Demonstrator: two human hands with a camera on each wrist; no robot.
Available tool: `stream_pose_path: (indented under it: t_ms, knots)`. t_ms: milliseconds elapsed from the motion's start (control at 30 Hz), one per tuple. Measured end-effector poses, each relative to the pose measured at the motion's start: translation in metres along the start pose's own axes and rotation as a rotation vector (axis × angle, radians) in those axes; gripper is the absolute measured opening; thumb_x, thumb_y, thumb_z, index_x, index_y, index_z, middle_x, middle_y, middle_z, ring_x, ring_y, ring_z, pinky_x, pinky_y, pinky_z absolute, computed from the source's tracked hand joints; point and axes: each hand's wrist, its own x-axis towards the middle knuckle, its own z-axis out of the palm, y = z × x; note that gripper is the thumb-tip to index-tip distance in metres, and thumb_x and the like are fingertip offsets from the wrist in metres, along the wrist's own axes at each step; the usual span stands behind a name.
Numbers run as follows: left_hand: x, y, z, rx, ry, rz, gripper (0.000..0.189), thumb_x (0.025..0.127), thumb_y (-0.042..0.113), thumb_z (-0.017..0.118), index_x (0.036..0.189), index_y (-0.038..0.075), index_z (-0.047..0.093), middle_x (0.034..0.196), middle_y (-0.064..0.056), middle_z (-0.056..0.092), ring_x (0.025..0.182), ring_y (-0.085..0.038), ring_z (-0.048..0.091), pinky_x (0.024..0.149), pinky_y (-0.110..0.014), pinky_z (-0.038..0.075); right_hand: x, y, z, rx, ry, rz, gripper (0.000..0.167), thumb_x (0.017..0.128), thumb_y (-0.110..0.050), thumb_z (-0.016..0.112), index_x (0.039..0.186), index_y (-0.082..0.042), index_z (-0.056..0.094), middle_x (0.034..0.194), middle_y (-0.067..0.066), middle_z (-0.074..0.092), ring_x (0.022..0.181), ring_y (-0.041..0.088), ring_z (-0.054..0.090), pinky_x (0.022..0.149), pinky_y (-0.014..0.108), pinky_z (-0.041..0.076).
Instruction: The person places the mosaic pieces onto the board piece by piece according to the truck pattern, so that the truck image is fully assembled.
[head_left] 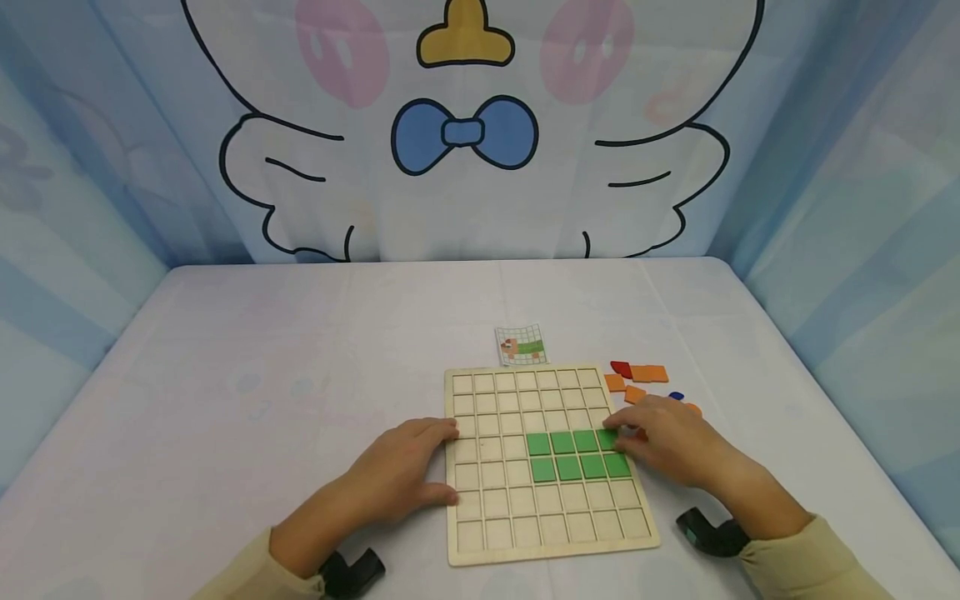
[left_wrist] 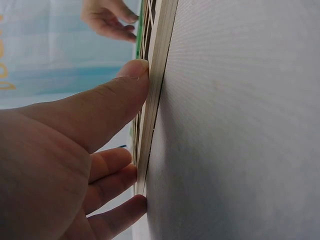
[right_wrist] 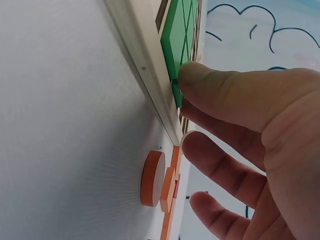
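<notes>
On the board (head_left: 496, 503), green tiles (head_left: 563, 442) form two rows, their long axis running sideways to its right edge. There the right hand (head_left: 670, 439), grip narrow, pinches the upper row's end tile (head_left: 607, 437); the left hand (head_left: 401, 468), spread wide, touches the board's left edge.

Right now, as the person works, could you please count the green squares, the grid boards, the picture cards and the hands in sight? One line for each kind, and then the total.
Green squares: 8
Grid board: 1
Picture card: 1
Hands: 2, the left hand and the right hand
Total: 12
</notes>
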Motion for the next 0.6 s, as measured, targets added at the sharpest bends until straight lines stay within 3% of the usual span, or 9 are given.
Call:
stream_pose_path:
  t_ms: [133,267,400,600]
  knots:
    - [0.0,0.0,-0.001,0.0,-0.004,-0.006,0.072,0.081,0.036,0.084,0.136,0.002,0.055,0.144,-0.012,0.052,0.134,-0.034,0.047,0.109,-0.05,0.039,0.001,0.001,-0.001,0.003,-0.004,0.009,0.022,0.086,-0.021,0.08,0.107,-0.014,0.076,0.096,-0.007,0.068,0.082,0.01,0.057,0.071,0.033,0.053]
    - [0.0,-0.001,0.0,0.005,-0.006,-0.009,0.072,0.08,0.038,0.084,0.136,0.002,0.055,0.144,-0.012,0.052,0.134,-0.034,0.047,0.109,-0.05,0.039,0.0,0.003,-0.004,0.017,0.012,0.047,0.027,0.088,-0.026,0.078,0.111,-0.012,0.074,0.1,-0.003,0.069,0.087,0.015,0.061,0.078,0.04,0.054]
    - [0.001,-0.002,0.001,0.013,-0.007,-0.009,0.072,0.081,0.039,0.084,0.136,0.003,0.055,0.144,-0.012,0.052,0.134,-0.034,0.047,0.109,-0.05,0.039,-0.002,0.008,-0.01,0.026,0.067,0.078,0.032,0.087,-0.021,0.078,0.116,-0.007,0.072,0.102,0.002,0.069,0.09,0.021,0.062,0.08,0.047,0.053]
    - [0.001,-0.003,0.001,0.011,-0.003,-0.006,0.072,0.081,0.039,0.084,0.136,0.003,0.055,0.144,-0.012,0.052,0.134,-0.034,0.047,0.109,-0.051,0.039,-0.003,0.017,-0.014,0.035,0.084,0.103,0.035,0.088,-0.019,0.076,0.12,-0.005,0.072,0.104,0.006,0.07,0.095,0.027,0.064,0.078,0.045,0.056]
